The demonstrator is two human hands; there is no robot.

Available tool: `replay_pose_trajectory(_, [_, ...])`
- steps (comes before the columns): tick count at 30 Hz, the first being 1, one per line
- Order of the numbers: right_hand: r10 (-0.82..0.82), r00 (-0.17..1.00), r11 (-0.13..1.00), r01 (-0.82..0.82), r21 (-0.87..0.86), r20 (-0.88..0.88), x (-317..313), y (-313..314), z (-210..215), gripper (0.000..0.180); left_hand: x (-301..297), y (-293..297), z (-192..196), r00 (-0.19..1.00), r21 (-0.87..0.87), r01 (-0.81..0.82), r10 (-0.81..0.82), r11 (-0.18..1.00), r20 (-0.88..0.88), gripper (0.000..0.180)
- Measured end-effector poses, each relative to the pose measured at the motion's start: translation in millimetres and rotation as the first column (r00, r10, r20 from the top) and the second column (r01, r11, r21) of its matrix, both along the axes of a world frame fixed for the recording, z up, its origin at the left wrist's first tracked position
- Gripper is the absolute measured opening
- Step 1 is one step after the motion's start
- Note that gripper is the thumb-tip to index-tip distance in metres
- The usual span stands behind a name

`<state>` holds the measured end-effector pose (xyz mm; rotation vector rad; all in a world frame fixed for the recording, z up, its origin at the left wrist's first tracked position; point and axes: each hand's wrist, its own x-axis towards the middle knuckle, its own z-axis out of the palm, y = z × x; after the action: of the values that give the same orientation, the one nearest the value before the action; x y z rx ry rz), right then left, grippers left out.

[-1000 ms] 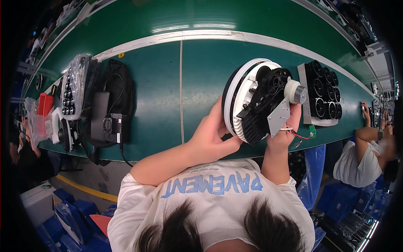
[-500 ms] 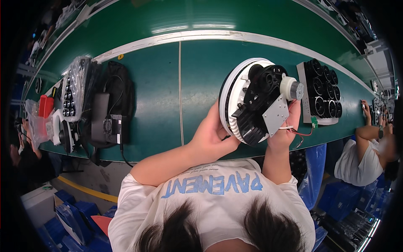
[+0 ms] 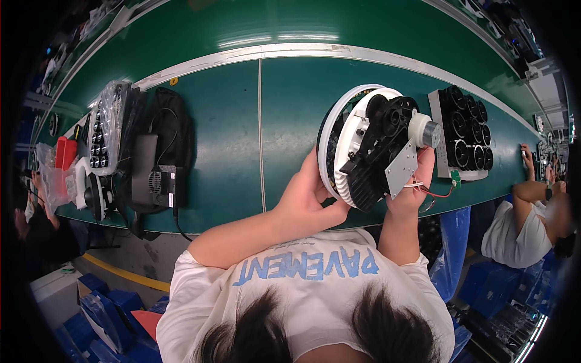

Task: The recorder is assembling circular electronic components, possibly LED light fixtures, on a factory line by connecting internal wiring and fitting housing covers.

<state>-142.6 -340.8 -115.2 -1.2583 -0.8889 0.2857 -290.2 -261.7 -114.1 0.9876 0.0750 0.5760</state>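
A round white-and-black motor assembly is held up on edge above the green bench, its mechanism side tilted to the right. It carries a black plastic housing, a grey metal plate and a white cylindrical motor with a silver end. My left hand is closed around the lower left rim. Behind the plate and motor, my right hand grips the other side, its fingers partly hidden. Thin red and black wires run from the assembly to a small green circuit board.
Right of the assembly stands a white tray of black ring-shaped parts. At left lie a black bag with a power adapter, plastic-wrapped parts and a red object. Another person sits at far right.
The assembly has turned slightly, so a wider gap shows between its outer white ring and the inner part. Its motor has shifted a little to the right. Both hands keep their hold.
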Motion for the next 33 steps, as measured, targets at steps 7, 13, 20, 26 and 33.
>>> replay_pose_trajectory(7, [0.005,0.998,1.000,-0.003,-0.031,0.066,4.6,-1.4,0.1,0.076,-1.0,-0.6,2.0,0.999,0.101,-0.041,0.042,0.994,-0.010,0.081])
replay_pose_trajectory(13, [0.054,0.998,0.999,-0.054,0.001,0.023,2.9,2.9,1.8,0.077,-1.3,-2.4,-2.4,0.999,0.090,-0.049,0.050,0.995,-0.015,0.082])
replay_pose_trajectory(20, [0.135,0.990,0.989,-0.137,0.056,0.037,7.0,5.2,4.4,0.063,-2.4,-2.6,1.0,0.997,0.050,-0.034,0.037,0.998,-0.061,0.085])
replay_pose_trajectory(26, [0.062,0.998,0.996,-0.061,-0.069,0.015,5.0,3.2,7.9,0.078,-4.3,-2.0,2.3,0.994,0.169,-0.078,0.090,0.982,-0.063,0.085])
replay_pose_trajectory(33, [0.075,0.997,0.996,-0.075,-0.037,0.001,-0.2,4.3,13.5,0.079,-3.0,-4.2,-1.1,0.996,0.121,-0.090,0.091,0.989,-0.008,0.084])
